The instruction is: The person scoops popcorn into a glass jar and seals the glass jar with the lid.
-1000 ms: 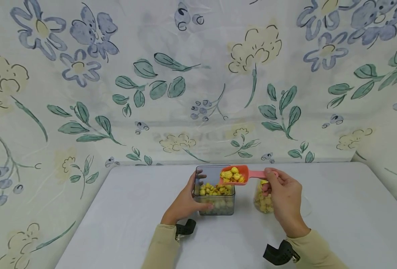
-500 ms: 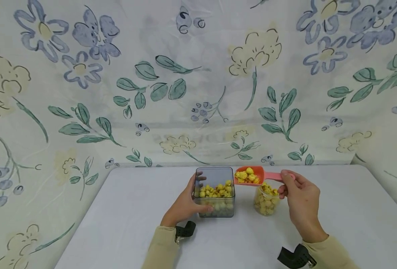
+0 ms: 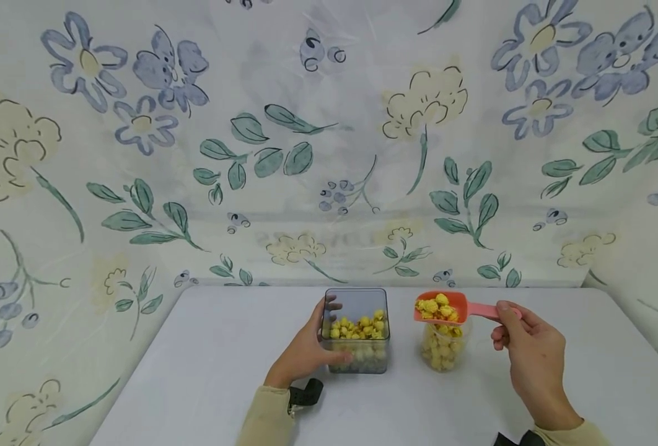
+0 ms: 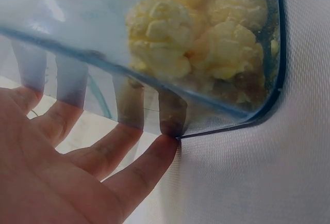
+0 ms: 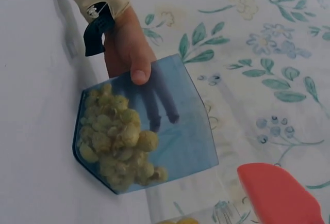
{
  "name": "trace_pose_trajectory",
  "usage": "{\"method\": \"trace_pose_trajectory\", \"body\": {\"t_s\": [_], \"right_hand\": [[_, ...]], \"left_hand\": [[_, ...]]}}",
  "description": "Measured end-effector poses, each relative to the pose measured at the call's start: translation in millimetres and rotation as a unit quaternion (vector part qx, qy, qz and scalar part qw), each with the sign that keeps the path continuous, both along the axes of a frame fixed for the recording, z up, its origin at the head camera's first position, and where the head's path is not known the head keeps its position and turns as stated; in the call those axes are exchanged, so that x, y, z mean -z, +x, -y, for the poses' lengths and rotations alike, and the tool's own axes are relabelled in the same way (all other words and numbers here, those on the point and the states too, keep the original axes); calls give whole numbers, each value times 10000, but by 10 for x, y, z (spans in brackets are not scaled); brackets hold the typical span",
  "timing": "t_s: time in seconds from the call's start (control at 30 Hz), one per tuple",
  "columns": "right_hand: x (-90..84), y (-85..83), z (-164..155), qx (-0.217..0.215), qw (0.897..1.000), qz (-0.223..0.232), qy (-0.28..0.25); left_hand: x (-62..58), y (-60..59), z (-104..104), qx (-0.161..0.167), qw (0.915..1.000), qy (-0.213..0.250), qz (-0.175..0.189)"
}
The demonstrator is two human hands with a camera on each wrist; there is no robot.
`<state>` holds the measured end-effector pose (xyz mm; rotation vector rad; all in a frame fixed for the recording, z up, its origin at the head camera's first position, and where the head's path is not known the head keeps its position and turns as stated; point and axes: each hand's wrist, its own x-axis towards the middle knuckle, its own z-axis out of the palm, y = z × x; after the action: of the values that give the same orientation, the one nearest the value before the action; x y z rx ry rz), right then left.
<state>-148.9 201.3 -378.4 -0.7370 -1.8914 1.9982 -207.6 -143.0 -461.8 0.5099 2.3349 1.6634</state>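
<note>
A see-through blue-grey square container (image 3: 357, 356), part filled with yellow popcorn (image 3: 362, 328), stands on the white table. My left hand (image 3: 303, 353) grips it from its left side, thumb across the front; in the left wrist view the fingers (image 4: 142, 175) reach behind its wall. My right hand (image 3: 541, 359) pinches the handle of a coral-red scoop (image 3: 458, 306), which is level and heaped with popcorn. The scoop overlaps the mouth of a clear round jar (image 3: 443, 353) of popcorn in the head view. In the right wrist view the scoop (image 5: 278, 193) shows at the lower right.
The white table (image 3: 212, 371) ends at a back edge against a hanging cloth (image 3: 351, 142) printed with flowers and leaves. A black wrist strap (image 3: 305, 393) sits on the left wrist.
My right hand has moved right with the loaded scoop, from over the square container to over the round jar. My left hand keeps its hold on the container.
</note>
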Motion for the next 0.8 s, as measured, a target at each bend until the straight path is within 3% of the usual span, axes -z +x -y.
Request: {"method": "trace_pose_trajectory", "body": {"t_s": [0.3, 0.6, 0.8], "right_hand": [[61, 77, -214, 165, 9986, 487, 154], [42, 93, -347, 266, 9983, 523, -39], [17, 102, -420, 308, 9984, 445, 134]], "left_hand": [[25, 45, 3, -6, 10000, -21, 94], [8, 19, 6, -8, 9999, -22, 106], [1, 5, -2, -20, 10000, 24, 61]]}}
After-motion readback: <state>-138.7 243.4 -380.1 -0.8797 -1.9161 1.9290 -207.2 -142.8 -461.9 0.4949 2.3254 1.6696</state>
